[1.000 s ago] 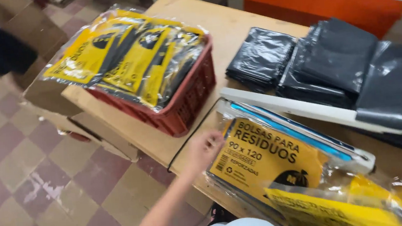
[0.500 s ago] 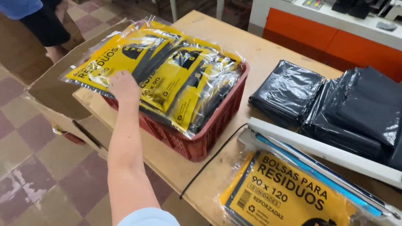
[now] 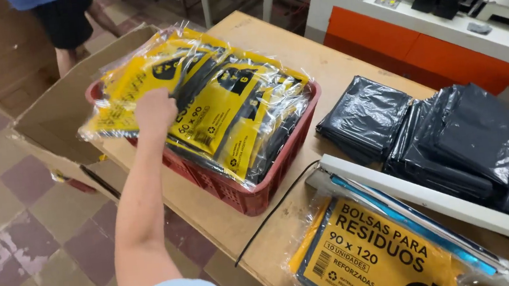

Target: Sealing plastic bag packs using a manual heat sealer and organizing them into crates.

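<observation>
- A wooden table [image 3: 348, 78] carries everything.
- A red plastic crate [image 3: 253, 193] sits near its left edge.
- Folded black bags [image 3: 447, 137] lie in stacks on the right.
- A white bar sealer [image 3: 421, 198] lies at the front, a yellow-labelled packet [image 3: 371, 256] under it.
- A black cable [image 3: 273, 212] runs across the wood.

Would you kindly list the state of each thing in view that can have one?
left hand: closed on a packet at the pile's left edge
yellow packets: sealed in clear plastic, heaped above the crate rim
red crate: overfull, on the wooden table
cardboard box: open, beside the table
black bags: folded, stacked, unpacked
large packet: lying flat under the sealer bar
</observation>
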